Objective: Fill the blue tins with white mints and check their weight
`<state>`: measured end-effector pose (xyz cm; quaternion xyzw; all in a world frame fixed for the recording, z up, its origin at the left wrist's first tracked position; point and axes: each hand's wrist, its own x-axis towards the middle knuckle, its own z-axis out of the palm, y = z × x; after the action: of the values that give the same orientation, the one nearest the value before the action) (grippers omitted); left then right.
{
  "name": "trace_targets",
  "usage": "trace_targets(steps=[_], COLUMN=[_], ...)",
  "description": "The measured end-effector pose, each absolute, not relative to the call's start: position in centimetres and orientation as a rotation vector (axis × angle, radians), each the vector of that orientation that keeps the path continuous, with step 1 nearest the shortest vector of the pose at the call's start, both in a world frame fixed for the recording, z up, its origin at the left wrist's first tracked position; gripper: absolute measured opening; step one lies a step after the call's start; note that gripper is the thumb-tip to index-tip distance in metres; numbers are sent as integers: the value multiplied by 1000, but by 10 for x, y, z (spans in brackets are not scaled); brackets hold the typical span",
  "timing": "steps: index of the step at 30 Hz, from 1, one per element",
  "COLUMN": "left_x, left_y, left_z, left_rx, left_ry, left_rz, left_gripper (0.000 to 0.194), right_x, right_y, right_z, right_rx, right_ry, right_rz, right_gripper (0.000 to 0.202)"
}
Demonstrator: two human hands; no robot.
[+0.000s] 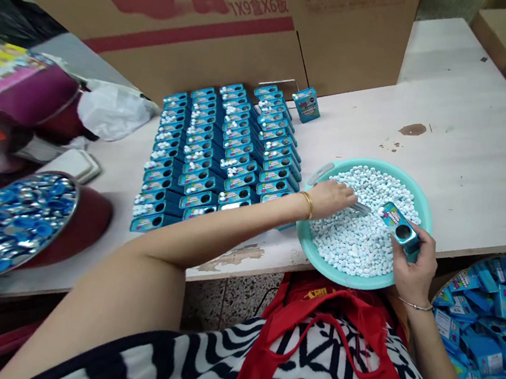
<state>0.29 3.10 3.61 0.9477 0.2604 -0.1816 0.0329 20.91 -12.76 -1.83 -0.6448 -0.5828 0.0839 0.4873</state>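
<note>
My left hand point(331, 200), with a gold bangle, is over a turquoise basin point(356, 282). Its fingers are closed on a small metal scoop point(360, 207) that reaches into the white and pale blue candies point(352, 249) filling the basin. At the basin's right edge, my right hand point(415, 264) grips a small blue candy box point(398, 225). This box is tilted, and a dark round hole shows in its face. A few candies lie at its far end, close to the tip of the scoop.
Rows of blue boxes point(201, 182), many topped with candies, stand left of the basin. One box point(307, 104) stands behind them. A big carton point(351, 39) backs the table. A red pot point(92, 216) of shiny blue pieces is at left. More boxes point(497, 340) fill a container lower right.
</note>
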Motion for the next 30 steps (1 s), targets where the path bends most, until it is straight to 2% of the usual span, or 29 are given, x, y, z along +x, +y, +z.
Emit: trace_targets(steps=[4,11,15,20,30], left_x=[11,-9,-31,-38,35], left_y=[0,-8,6,17,-13], left_z=[-8,-4,30,101,189], left_rx=[2723,2226,2121,2324,2853], left_ry=[555,416,387,426,620], left_rz=[-458,-241,-86,-12,-632], left_gripper=[21,26,25,24,27], right_x=[209,207,208,210,209], right_y=[-127,-127,-127,-127,-127], right_z=[-20,-18,-19,-22,-20], right_rx=[-1583,-1629,-1638,-1610,-1559], right_ry=[-1370,-1296,-1309,-1430,-1578], right_rz=[178,218,220,196,142], right_gripper=[43,44,43,44,41])
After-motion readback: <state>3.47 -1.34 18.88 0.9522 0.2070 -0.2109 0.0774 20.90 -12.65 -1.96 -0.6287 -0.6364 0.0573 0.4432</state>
